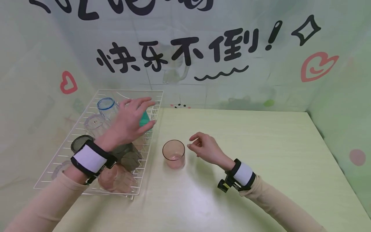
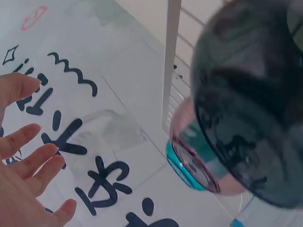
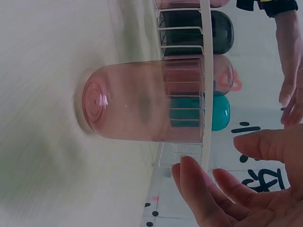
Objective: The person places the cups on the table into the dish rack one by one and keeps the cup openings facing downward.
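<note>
My left hand point(image 1: 131, 120) hovers over the white wire rack point(image 1: 130, 90), fingers spread and holding nothing. Beneath it a teal cup point(image 1: 144, 120) is partly covered by the fingers. In the left wrist view a dark grey glass point(image 2: 246, 94) looms large beside that hand, overlapping a pink glass. A transparent pink glass point(image 1: 175, 161) stands upright on the table, right of the rack. Just to its right is my right hand point(image 1: 208, 149), with loosely bent fingers and nothing in them. The right wrist view shows a gap between thumb and fingers near the glass's rim.
Several more glasses lie in the rack, among them a blue-rimmed clear one point(image 1: 108, 109), a pale purple one point(image 1: 96, 125) and a pink one point(image 1: 116, 178) at the front. A printed backdrop point(image 1: 185, 87) closes off the back of the table point(image 1: 261, 138).
</note>
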The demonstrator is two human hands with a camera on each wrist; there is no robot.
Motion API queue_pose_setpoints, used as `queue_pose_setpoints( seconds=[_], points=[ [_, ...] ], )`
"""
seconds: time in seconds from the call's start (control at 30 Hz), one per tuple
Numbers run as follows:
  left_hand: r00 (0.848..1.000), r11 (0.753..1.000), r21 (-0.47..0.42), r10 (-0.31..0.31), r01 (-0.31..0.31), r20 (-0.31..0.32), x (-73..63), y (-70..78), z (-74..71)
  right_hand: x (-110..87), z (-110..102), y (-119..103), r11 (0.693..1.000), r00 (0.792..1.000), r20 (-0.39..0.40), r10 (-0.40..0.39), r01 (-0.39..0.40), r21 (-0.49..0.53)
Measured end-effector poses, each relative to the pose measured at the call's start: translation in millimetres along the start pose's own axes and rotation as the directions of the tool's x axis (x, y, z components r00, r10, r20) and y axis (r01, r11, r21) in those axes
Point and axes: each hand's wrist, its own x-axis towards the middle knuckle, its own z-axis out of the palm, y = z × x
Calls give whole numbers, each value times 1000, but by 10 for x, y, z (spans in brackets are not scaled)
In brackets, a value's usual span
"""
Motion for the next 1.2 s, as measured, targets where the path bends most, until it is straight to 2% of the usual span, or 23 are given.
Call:
queue_pose_setpoints(
  seconds=[0.2,0.33,0.57,0.93,1.2],
  points=[
    [999,999,-14,34,-34,32,-33,172,64,104,85,-8,997,998,0,66,-66,-37],
    [996,999,1,37,-37,78,-45,273,77,160,141,-16,994,998,-5,63,-64,-89],
    [990,998,-5,55,-55,129,-37,403,97,241,198,-46,983,994,46,99,-91,-161],
    [980,997,-3,80,-80,182,-83,525,98,343,296,-54,974,984,93,152,-133,-180],
    [982,995,-9,95,-95,162,-99,557,97,384,355,-51,975,985,104,135,-114,-189]
  ],
)
